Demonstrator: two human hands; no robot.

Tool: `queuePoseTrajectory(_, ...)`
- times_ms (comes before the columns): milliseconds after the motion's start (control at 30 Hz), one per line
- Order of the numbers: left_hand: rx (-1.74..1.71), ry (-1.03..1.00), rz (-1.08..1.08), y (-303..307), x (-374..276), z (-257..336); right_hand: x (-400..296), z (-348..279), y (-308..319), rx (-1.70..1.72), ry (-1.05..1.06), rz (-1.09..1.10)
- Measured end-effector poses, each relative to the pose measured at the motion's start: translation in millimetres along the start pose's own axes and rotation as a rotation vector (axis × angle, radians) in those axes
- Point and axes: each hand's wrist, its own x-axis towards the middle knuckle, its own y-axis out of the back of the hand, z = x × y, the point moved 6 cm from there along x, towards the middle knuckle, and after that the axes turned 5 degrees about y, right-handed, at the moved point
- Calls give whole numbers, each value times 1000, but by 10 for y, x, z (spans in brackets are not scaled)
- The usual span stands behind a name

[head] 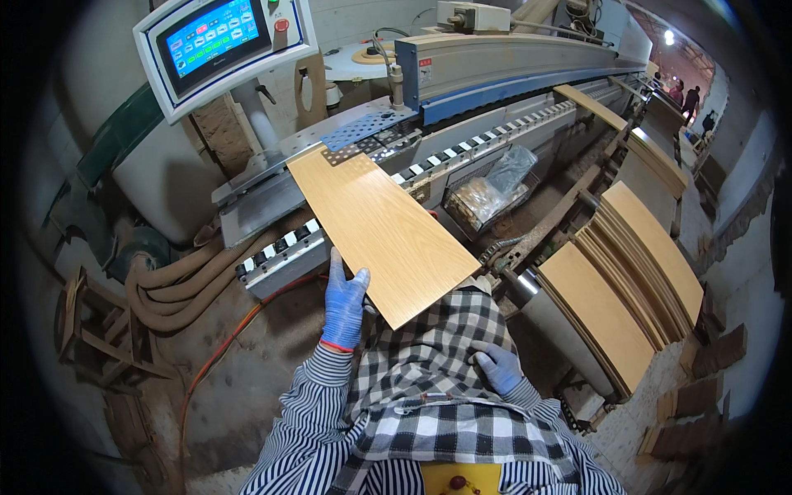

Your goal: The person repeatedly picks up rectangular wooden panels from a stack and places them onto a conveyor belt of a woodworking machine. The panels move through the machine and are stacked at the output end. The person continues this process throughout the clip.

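Observation:
A wood-grain panel [383,229] lies across the infeed of a woodworking machine, likely an edge bander, its far end against a perforated blue guard plate [359,131]. At the panel's left edge is my left hand [344,303], in a blue-coated glove, its thumb by the edge and its fingers partly hidden; a firm grip cannot be made out. My right hand [500,369], gloved too, rests at the checked apron [433,346] with fingers loosely bent and nothing seen in it. The panel's near corner reaches over the apron.
A touchscreen control panel [216,43] stands at upper left. Beyond the wooden panel runs a roller track [476,143], with a wire basket [489,192] beside it. Stacked panels [597,309] lie on a conveyor at right. Hoses [179,291] and a cable cross the left side. People stand far off.

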Motion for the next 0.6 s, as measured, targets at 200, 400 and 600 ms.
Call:
queuePoseTrajectory(200, -65, 115, -91, -263, 9, 182, 9, -77, 16, -79, 23, 6)
queuePoseTrajectory(400, -127, 200, -100, -640, 234, -76, 1, -133, 27, -61, 60, 19)
queuePoseTrajectory(600, -107, 233, -124, -1182, 467, -160, -34, -105, 65, 180, -66, 41)
